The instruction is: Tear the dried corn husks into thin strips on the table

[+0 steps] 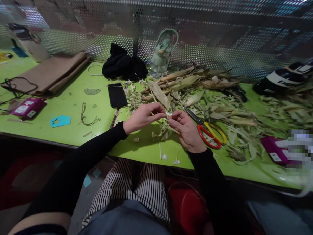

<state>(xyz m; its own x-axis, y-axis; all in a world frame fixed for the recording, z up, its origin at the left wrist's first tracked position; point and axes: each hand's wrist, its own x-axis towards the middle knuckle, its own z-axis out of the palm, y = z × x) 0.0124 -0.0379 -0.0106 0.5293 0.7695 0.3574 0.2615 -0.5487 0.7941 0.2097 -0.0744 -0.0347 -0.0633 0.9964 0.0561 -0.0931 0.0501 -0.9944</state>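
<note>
My left hand (147, 116) and my right hand (184, 130) meet over the table, fingertips almost touching. Both are closed in a pinch at a small white piece (169, 113), too small to name. A thin pale strip runs under my right fingers. Just behind the fingertips a broad dry corn husk (159, 93) slants up. Scissors (209, 133) with one red and one yellow handle lie right beside my right hand, blades toward the husks. Below the hands are curled husk scraps (164, 131) and a thin white stick (160, 151).
Corn husks (183, 82) and shreds cover the back and right of the green table (142, 149). A phone (117, 95), black cloth (123, 65), green bottle (161, 57), black bottle (283, 77), brown bag (51, 74) and purple power sockets (28, 108) lie around.
</note>
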